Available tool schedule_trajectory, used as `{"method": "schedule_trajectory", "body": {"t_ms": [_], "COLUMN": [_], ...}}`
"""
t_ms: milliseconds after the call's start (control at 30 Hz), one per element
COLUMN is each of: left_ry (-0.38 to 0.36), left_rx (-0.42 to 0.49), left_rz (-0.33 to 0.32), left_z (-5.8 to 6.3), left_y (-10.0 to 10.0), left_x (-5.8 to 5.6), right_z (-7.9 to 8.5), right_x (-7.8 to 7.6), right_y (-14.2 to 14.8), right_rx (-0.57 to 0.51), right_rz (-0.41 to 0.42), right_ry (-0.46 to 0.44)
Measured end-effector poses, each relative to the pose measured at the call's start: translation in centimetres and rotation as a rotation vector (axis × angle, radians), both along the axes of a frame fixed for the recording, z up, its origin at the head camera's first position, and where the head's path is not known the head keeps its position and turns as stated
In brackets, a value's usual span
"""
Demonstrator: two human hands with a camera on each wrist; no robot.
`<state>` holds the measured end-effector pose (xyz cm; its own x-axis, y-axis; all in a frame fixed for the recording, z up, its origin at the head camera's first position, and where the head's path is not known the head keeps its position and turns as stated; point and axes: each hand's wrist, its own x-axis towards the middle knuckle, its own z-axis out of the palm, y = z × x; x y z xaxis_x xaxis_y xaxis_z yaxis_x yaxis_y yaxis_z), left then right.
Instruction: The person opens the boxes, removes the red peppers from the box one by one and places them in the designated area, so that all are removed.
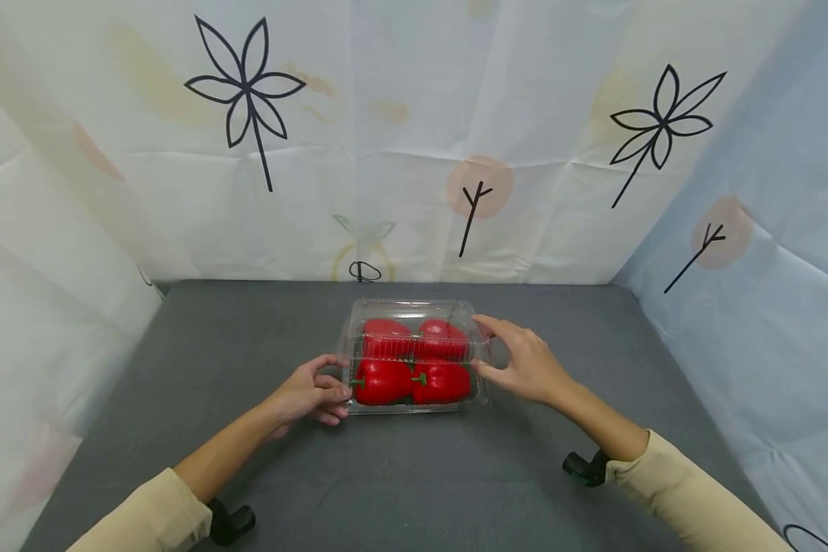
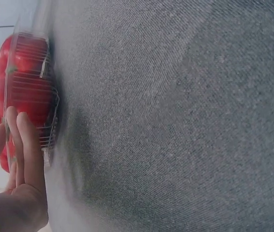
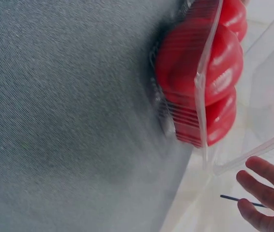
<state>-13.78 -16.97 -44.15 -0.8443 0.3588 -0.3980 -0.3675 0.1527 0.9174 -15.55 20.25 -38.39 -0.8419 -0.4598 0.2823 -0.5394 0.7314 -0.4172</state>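
Observation:
Several red bell peppers (image 1: 383,382) with green stems sit in two rows inside a clear plastic clamshell container (image 1: 403,409) on the grey table. My left hand (image 1: 315,391) pinches the container's left rim, thumb above and fingers along the ribbed outer wall (image 2: 45,137). The hinged clear lid (image 1: 414,308) stands raised at a tilt over the peppers, as the right wrist view also shows. At its right side, my right hand (image 1: 527,360) grips the lid between spread thumb and fingers (image 3: 260,193).
Grey cloth covers the table (image 1: 414,483). A pale curtain (image 1: 386,115) with black leaf drawings hangs right behind its far edge, and more hanging cloth (image 1: 786,253) borders the sides. Black wrist straps (image 1: 231,523) show at both cuffs.

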Motion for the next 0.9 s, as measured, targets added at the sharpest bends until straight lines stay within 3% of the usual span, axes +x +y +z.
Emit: {"method": "schedule_trajectory", "body": {"t_ms": [367,700,900], "left_ry": [0.021,0.024,0.012], "left_rx": [-0.029,0.036,0.058], "left_rz": [-0.007,-0.016,-0.022], "left_z": [0.2,0.0,0.0], "left_y": [0.1,0.1,0.1], "left_x": [0.4,0.9,1.2], "right_z": [0.9,1.3,1.4], "right_x": [-1.4,-3.2,-4.2], "right_y": [0.0,-0.2,-0.5], "right_rx": [-0.139,-0.339,-0.367], "right_rz": [-0.087,-0.099,-0.134], "right_ry": [0.033,0.033,0.03]}}
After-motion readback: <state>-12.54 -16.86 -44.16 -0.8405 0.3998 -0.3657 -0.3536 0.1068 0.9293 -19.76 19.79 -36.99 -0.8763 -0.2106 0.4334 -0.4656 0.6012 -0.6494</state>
